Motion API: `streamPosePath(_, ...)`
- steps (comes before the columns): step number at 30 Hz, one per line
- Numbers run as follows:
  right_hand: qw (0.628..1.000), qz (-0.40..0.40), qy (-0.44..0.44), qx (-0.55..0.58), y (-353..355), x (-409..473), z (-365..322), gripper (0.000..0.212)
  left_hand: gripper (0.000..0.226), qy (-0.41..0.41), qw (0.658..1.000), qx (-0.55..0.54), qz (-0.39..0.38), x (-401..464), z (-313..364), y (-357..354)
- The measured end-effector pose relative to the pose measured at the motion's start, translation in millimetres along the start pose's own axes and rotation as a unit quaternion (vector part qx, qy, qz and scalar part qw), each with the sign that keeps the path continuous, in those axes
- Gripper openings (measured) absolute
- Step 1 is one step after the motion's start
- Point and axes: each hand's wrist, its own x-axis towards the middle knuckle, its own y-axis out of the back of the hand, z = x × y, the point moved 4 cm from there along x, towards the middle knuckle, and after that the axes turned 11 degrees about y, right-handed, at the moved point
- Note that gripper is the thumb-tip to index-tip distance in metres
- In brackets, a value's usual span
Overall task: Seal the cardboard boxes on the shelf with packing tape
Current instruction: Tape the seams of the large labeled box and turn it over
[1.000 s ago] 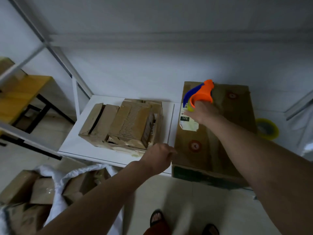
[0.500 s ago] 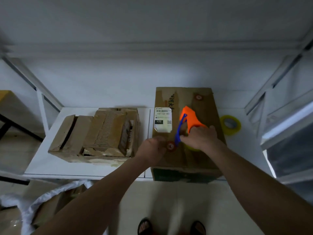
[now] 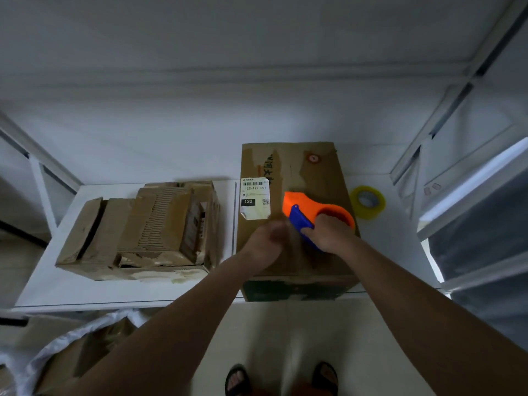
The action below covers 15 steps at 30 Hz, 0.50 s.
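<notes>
The right hand grips an orange and blue tape dispenser, with the fingers curled around its ring part, and the dispenser lies on the top of the tall cardboard box. Directly to the left of this grip is the left hand, blurred; its fingers look curled over the box top, but whether they hold anything I cannot tell. Just beyond the left hand, a white shipping label with a barcode is stuck on the box (its near corner peels up a little). Past the dispenser tip the box top shows old tape marks, some handwriting and a red round sticker near the far edge. To the right of the grip, beside the box, a yellowish tape roll lies flat on the white shelf. Well to the left of both hands stands a second cardboard box, lower and damaged, with torn flaps lying open and uneven; a narrow strip of shelf is between the two boxes. Below the shelf edge, near the left forearm, a white sack with more cardboard inside is on the floor, and two sandalled feet are seen at the bottom.
</notes>
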Motion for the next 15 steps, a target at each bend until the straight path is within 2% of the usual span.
streamPosePath(3,0.999,-0.033,0.026,0.000,4.6,-2.7,8.3,0.031,0.055,0.043,0.992,-0.064,0.103,10.3,-0.1,20.3)
streamPosePath(7,0.992,-0.090,0.086,0.008,8.1,-11.2,20.7,0.020,0.063,0.026,0.984,-0.104,0.139,20.5,6.6,39.9)
streamPosePath(12,0.986,-0.118,0.120,0.009,9.0,-20.8,29.9,0.028,0.072,0.007,0.994,-0.090,0.055,23.1,13.4,41.8)
streamPosePath(15,0.981,-0.135,0.139,0.004,11.2,-22.3,29.6,0.023,0.070,-0.019,0.998,-0.051,-0.023,24.5,11.2,36.4)
